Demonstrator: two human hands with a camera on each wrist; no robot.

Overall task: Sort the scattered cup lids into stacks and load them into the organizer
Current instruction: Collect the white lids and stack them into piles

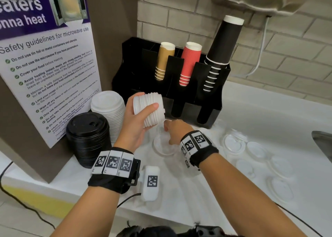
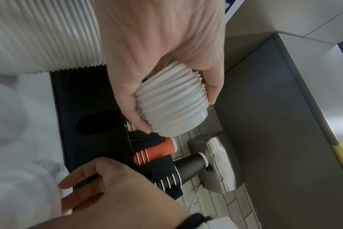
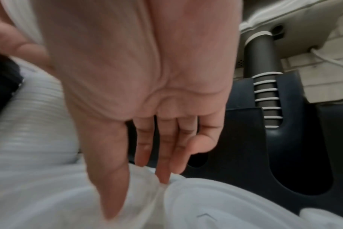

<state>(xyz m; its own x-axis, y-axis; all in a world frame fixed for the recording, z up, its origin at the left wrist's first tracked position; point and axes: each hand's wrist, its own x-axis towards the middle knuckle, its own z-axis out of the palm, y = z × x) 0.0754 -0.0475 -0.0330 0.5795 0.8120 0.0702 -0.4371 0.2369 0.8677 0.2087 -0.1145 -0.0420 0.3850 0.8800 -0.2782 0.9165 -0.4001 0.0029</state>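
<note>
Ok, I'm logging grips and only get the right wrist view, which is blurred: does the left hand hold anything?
Observer: Yes. The left hand grips a stack of small white lids, tipped on its side above the counter.
Operator: Are other stacks standing anywhere?
Observer: Two stand by the poster: a black lid stack and a white lid stack behind it.
Operator: Any loose lids beyond my fingers?
Observer: Several clear lids lie scattered on the counter to the right of the right hand.
</note>
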